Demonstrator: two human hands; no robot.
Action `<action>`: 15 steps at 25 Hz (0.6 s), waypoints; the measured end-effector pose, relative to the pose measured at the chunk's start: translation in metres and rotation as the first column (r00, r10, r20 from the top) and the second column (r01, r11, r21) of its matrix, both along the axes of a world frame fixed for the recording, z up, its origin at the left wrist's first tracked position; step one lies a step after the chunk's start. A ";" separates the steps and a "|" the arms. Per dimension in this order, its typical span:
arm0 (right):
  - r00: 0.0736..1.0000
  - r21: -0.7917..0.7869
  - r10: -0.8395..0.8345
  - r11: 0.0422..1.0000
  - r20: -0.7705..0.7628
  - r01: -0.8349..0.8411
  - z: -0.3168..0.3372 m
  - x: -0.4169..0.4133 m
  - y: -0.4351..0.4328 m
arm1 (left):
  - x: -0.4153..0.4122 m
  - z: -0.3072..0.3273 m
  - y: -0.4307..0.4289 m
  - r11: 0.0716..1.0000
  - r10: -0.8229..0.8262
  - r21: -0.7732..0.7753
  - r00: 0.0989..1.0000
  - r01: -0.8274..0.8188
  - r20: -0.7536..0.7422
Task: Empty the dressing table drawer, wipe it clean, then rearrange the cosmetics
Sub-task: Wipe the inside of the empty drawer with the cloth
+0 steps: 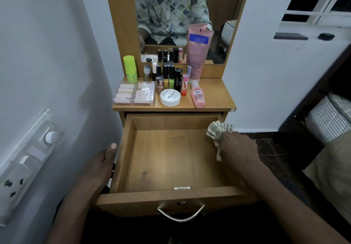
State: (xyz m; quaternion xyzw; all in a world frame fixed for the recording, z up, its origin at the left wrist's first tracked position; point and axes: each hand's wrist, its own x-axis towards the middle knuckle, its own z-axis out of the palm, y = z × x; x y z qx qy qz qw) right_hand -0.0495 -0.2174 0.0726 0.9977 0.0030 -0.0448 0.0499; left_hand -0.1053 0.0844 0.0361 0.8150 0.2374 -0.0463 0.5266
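The wooden drawer [125, 148] is pulled out and nothing lies inside it. My right hand [237, 146] grips a striped green-and-white cloth [218, 129] against the drawer's right wall near the back corner. My left hand [102, 164] rests on the outside of the drawer's left wall, thumb up by the rim. The cosmetics stand on the table top [214, 95]: a pink tube [198, 51], a green bottle [130, 68], several nail polish bottles [168, 76], a white round jar [170, 97], a clear lipstick case [134, 93] and a small pink bottle [198, 95] lying flat.
A mirror [171, 15] rises behind the cosmetics and reflects a person's patterned shirt. A white wall with a switch panel [24, 164] is close on the left. On the right are a white wall, a dark shelf with a striped basket [330, 118], and dark floor.
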 end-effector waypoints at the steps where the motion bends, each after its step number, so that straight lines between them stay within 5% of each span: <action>1: 0.999 -0.029 0.031 0.999 -0.026 -0.032 0.008 -0.009 -0.007 | 0.000 0.002 -0.001 1.000 -0.016 0.010 1.000 0.016 -0.002; 6: 0.959 -0.070 0.284 0.957 0.003 -0.283 0.018 0.023 -0.024 | 0.002 0.005 -0.001 0.999 0.008 0.038 1.000 -0.008 -0.012; 11: 0.842 0.034 0.348 0.929 -0.412 -0.368 0.015 -0.003 -0.044 | 0.002 -0.003 0.000 0.999 0.034 -0.005 0.998 -0.034 -0.056; 15: 0.796 0.050 0.375 0.915 -0.475 -0.401 0.032 -0.018 -0.040 | 0.000 -0.003 -0.003 0.999 0.034 0.011 0.998 -0.034 -0.051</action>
